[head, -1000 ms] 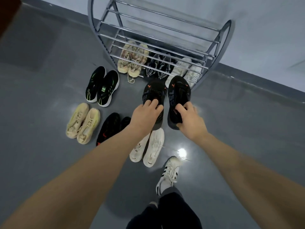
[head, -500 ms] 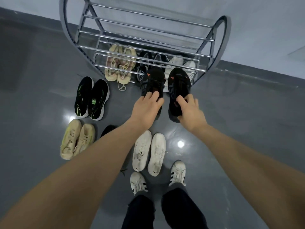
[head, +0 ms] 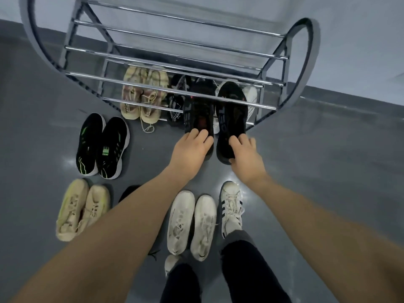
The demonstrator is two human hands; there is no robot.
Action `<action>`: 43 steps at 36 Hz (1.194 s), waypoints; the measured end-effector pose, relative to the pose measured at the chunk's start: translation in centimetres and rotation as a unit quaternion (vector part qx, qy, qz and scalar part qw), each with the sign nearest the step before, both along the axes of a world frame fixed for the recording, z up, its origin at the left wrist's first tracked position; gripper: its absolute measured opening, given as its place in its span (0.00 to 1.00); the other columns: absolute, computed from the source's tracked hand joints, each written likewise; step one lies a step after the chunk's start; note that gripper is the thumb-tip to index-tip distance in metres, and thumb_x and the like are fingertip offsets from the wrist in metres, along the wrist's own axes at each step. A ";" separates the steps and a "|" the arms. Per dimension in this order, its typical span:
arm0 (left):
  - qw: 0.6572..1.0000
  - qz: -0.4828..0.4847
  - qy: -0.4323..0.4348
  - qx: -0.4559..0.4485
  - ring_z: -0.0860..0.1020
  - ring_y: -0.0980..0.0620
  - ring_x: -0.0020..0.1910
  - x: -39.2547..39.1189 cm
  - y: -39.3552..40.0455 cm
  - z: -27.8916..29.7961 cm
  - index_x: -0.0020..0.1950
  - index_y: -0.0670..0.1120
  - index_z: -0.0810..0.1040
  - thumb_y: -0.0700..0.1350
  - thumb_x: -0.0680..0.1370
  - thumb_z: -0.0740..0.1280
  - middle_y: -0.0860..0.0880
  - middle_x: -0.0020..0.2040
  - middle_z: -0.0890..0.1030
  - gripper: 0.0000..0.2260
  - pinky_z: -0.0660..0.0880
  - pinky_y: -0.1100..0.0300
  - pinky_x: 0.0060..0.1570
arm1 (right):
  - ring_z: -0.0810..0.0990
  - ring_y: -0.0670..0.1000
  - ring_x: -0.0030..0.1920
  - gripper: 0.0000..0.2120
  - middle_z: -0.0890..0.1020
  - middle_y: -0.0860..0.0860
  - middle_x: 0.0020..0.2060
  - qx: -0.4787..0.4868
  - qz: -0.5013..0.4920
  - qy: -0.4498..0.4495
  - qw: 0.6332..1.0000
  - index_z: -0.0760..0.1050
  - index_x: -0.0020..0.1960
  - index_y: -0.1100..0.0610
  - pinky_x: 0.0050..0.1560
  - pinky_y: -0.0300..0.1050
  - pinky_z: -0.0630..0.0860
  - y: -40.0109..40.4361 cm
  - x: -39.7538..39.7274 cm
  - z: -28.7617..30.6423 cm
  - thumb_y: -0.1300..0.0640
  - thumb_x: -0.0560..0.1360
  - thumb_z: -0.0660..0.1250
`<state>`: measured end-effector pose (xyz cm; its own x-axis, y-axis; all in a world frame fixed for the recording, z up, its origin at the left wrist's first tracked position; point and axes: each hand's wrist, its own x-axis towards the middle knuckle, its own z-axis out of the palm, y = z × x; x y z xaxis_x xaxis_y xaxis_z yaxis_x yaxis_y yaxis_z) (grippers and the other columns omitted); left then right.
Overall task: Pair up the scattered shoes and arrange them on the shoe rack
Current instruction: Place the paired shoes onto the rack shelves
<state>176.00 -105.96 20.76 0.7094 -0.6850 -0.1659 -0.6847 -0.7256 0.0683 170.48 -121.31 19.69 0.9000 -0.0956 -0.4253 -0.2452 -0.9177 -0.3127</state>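
My left hand [head: 189, 151] grips the heel of one black shoe [head: 198, 110]. In my right hand [head: 246, 157] is its mate, a second black shoe [head: 232, 112]. Both shoes point toes-first into the chrome shoe rack [head: 179, 92], their toes under a front bar, heels still out over the floor. On the rack's bottom level sit a beige pair [head: 143, 95], a dark pair [head: 177, 101] and a white pair [head: 249, 95], partly hidden behind the held shoes.
On the grey floor lie a black-and-green pair [head: 102, 145], a cream pair [head: 82, 208] and a white pair [head: 191, 221]. Another black shoe [head: 129, 191] is mostly hidden by my left forearm. My own feet in striped white sneakers [head: 231, 206] stand close behind.
Both hands have carried the black pair forward and down, from above the floor into the rack's front. I have stepped closer, so the rack looks larger.
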 end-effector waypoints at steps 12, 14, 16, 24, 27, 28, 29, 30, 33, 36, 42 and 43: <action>0.997 0.022 0.002 -0.073 0.72 0.47 0.38 6.0 -5.6 -6.8 0.37 0.40 0.77 0.26 0.50 0.70 0.45 0.36 0.76 0.19 0.57 0.66 0.27 | 0.66 0.55 0.57 0.15 0.69 0.53 0.55 -0.061 -0.031 -0.050 0.996 0.66 0.57 0.59 0.33 0.43 0.70 -4.5 6.1 -7.0 0.70 0.73 0.62; 0.994 0.036 0.008 -0.104 0.66 0.48 0.42 6.7 -6.1 -8.2 0.39 0.39 0.76 0.24 0.52 0.68 0.43 0.38 0.76 0.19 0.57 0.66 0.25 | 0.69 0.57 0.56 0.15 0.71 0.55 0.54 -0.074 -0.029 -0.068 0.994 0.68 0.56 0.61 0.30 0.43 0.71 -4.9 6.7 -8.0 0.70 0.72 0.64; 0.992 0.044 0.010 -0.119 0.64 0.47 0.45 7.3 -6.5 -9.4 0.40 0.39 0.75 0.24 0.54 0.69 0.42 0.40 0.76 0.19 0.59 0.66 0.24 | 0.74 0.59 0.53 0.17 0.74 0.57 0.52 -0.092 -0.018 -0.086 0.992 0.71 0.52 0.62 0.25 0.43 0.73 -5.0 6.9 -8.7 0.73 0.66 0.67; 0.984 0.092 0.122 -0.089 0.57 0.31 0.72 7.0 -8.0 -10.1 0.50 0.42 0.74 0.31 0.71 0.65 0.41 0.68 0.69 0.10 0.73 0.39 0.51 | 0.73 0.64 0.58 0.18 0.76 0.58 0.59 -0.072 -0.023 -0.090 0.993 0.73 0.53 0.63 0.30 0.50 0.76 -6.1 6.2 -10.3 0.75 0.64 0.65; 0.984 0.104 0.133 -0.051 0.55 0.35 0.72 6.9 -8.6 -10.0 0.54 0.43 0.71 0.33 0.74 0.61 0.47 0.71 0.64 0.11 0.73 0.50 0.42 | 0.71 0.62 0.60 0.16 0.75 0.56 0.58 -0.068 -0.028 -0.079 0.994 0.72 0.53 0.63 0.34 0.50 0.75 -6.4 6.5 -10.0 0.74 0.67 0.62; 0.983 0.101 0.141 -0.050 0.55 0.38 0.72 6.9 -8.7 -10.0 0.55 0.43 0.70 0.33 0.74 0.59 0.48 0.71 0.64 0.11 0.66 0.57 0.33 | 0.69 0.61 0.60 0.16 0.75 0.56 0.58 -0.066 -0.031 -0.074 0.995 0.71 0.54 0.62 0.36 0.49 0.74 -6.2 6.8 -9.9 0.74 0.69 0.61; 0.982 0.097 0.151 -0.059 0.56 0.40 0.72 7.0 -8.8 -9.9 0.55 0.43 0.69 0.33 0.74 0.58 0.49 0.69 0.65 0.11 0.59 0.61 0.29 | 0.69 0.60 0.61 0.17 0.74 0.55 0.58 -0.064 -0.038 -0.070 0.995 0.71 0.56 0.61 0.38 0.49 0.74 -6.1 7.2 -9.8 0.73 0.70 0.60; 0.981 0.093 0.158 -0.070 0.55 0.40 0.72 7.1 -8.9 -9.8 0.55 0.43 0.69 0.32 0.74 0.58 0.48 0.69 0.65 0.12 0.56 0.63 0.29 | 0.68 0.60 0.61 0.17 0.73 0.54 0.59 -0.066 -0.045 -0.062 0.995 0.70 0.58 0.60 0.40 0.49 0.74 -6.1 7.6 -9.7 0.72 0.71 0.60; 0.975 0.093 0.183 -0.081 0.47 0.43 0.76 8.1 -9.0 -9.8 0.62 0.42 0.69 0.32 0.76 0.57 0.49 0.74 0.60 0.15 0.66 0.58 0.38 | 0.67 0.60 0.63 0.21 0.69 0.53 0.66 -0.077 -0.055 -0.026 0.995 0.66 0.66 0.58 0.49 0.51 0.75 -6.1 8.6 -9.8 0.70 0.74 0.59; 0.967 0.084 0.222 -0.087 0.50 0.45 0.76 9.3 -9.4 -10.2 0.71 0.42 0.66 0.32 0.78 0.56 0.46 0.76 0.58 0.21 0.62 0.52 0.64 | 0.67 0.59 0.62 0.22 0.70 0.53 0.65 -0.093 -0.053 -0.004 0.994 0.64 0.67 0.57 0.50 0.51 0.74 -6.3 8.8 -9.9 0.67 0.75 0.60; 0.963 0.047 0.232 -0.126 0.53 0.39 0.75 9.5 -9.0 -12.1 0.55 0.39 0.71 0.25 0.71 0.57 0.45 0.67 0.66 0.17 0.73 0.48 0.59 | 0.68 0.57 0.60 0.19 0.73 0.52 0.59 -0.103 -0.059 -0.004 0.993 0.65 0.64 0.57 0.45 0.48 0.73 -6.6 8.3 -10.1 0.68 0.76 0.57; 0.963 0.041 0.234 -0.128 0.54 0.39 0.75 9.6 -8.9 -12.3 0.53 0.39 0.71 0.24 0.70 0.57 0.45 0.65 0.67 0.17 0.73 0.47 0.58 | 0.68 0.57 0.60 0.19 0.73 0.52 0.59 -0.107 -0.056 -0.005 0.993 0.65 0.64 0.57 0.45 0.48 0.72 -6.6 8.3 -10.1 0.68 0.76 0.57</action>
<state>185.58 -114.88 8.48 0.6506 -0.6915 -0.3138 -0.4768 -0.6936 0.5399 178.76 -127.90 9.55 0.8826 -0.2827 -0.3755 -0.3478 -0.9302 -0.1171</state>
